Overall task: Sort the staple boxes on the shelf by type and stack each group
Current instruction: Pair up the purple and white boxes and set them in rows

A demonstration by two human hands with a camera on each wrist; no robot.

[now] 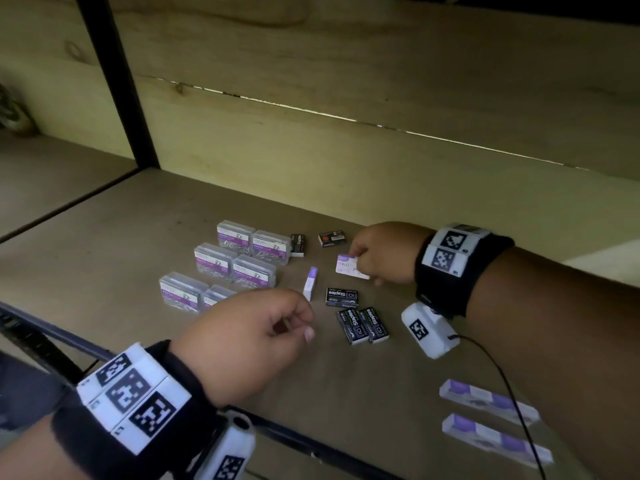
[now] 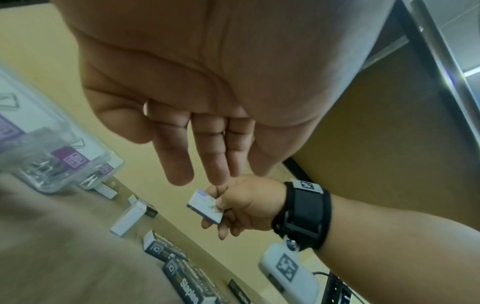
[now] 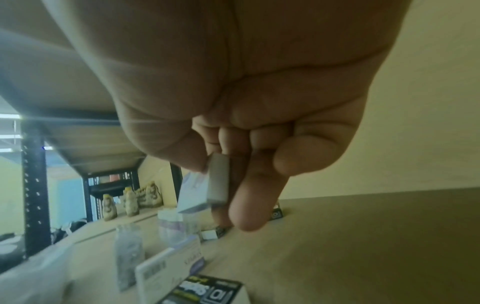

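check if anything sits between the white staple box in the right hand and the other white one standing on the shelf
Nothing visible does. The right hand pinches the white staple box, and only bare shelf lies between it and the standing white box. The black boxes sit nearer the front.

The shelf [image 1: 138,216] has bare board at the back, along the wooden wall [image 1: 346,161], and a wide bare patch at the front between the hands. On the left, clear paper clip boxes [image 1: 235,261] sit close together like a block. In the middle, a white box on its edge [image 1: 310,283] stands near the black staple boxes [image 1: 362,325], with only narrow gaps. Two long purple boxes [image 1: 491,420] lie at the front right. A black post [image 1: 114,81] stands at the back left.
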